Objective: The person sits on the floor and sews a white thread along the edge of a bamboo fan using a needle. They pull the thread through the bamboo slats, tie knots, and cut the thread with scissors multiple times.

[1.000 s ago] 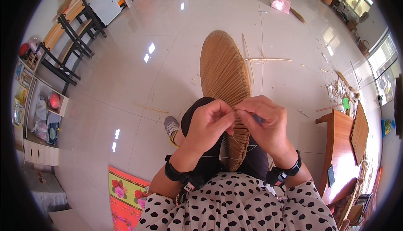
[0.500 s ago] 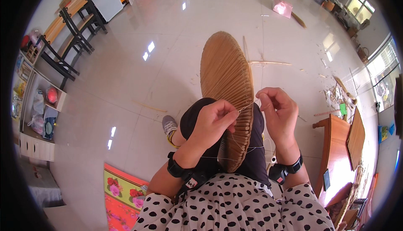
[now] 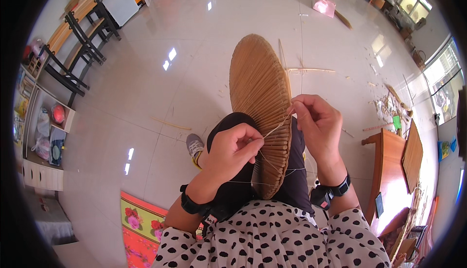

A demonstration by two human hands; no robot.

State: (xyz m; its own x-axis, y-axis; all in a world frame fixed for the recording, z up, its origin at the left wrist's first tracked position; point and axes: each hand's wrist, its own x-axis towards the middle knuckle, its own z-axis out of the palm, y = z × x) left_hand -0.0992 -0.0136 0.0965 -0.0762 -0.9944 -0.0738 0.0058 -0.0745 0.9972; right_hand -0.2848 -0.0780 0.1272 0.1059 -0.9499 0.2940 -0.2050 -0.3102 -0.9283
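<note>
A round, flattish brown disc of ribbed straw-like stalks [image 3: 255, 75] stands on edge between my dark-clad legs. My left hand [image 3: 233, 151] is pinched on a thin pale cord [image 3: 275, 128] beside the disc's lower part. My right hand [image 3: 316, 119] grips the same cord higher up, at the disc's right edge, so it runs diagonally across the ribs. More thin strands cross the disc near my lap. Whether my fingertips touch the disc itself I cannot tell.
Loose straw [image 3: 316, 70] lies on the tiled floor. A wooden table [image 3: 389, 151] is at my right, a floral mat [image 3: 138, 229] at lower left. Benches [image 3: 80, 34] and a shelf unit [image 3: 41, 136] line the left wall. A pink item [image 3: 323, 6] and a broom lie farther off.
My hands have drawn apart: the right moved up and right from the ribs, the left shifted slightly down and left. The cord between them now stretches across the disc.
</note>
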